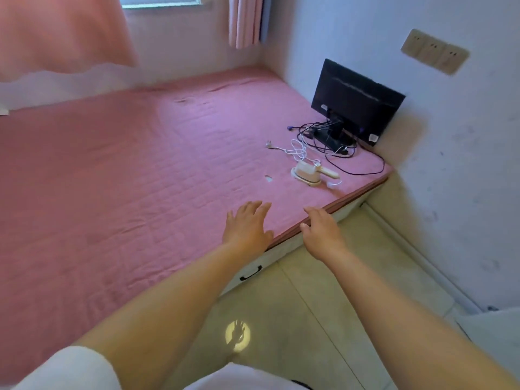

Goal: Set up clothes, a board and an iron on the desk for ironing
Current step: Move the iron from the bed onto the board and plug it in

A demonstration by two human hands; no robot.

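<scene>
1. Iron (309,173), small and cream/white w/ a stubby handle, is lying on the pink quilted cover (140,164) near the platform's right corner, well beyond both hands and not touched by either.
2. Left hand (247,226) is reaching out over the cover, fingers spread and fairly straight, gripping nothing; whether the palm is touching the fabric can't be told.
3. Right hand (320,232) is hovering at the platform's front edge, fingers loosely bent, holding nothing; thumb looks close to the edge trim, contact unclear.
4. Iron's white cord (295,149) is trailing away from it in loops, plug end lying apart on the cover toward the middle.
5. Black monitor (357,99) is leaning in the corner against the wall, behind the iron, w/ a tangle of black cables (363,167) at its foot, one looping out past the iron to the right edge.
6. Hard to make out: a small white scrap (268,178) left of the iron, can't tell what it is. Frame is a bit blurred. Pink fabric (62,32) is hanging top left, cut off by the frame. No board in view.
7. Edges/room: cover is spreading wide and flat to the left of the iron; right edge is dropping to a tiled floor (323,291), w/ a drawer handle (250,273) showing below the left forearm. Wall w/ a switch plate (434,52) is closing in the right side; curtain (244,21) is hanging at the far end.
</scene>
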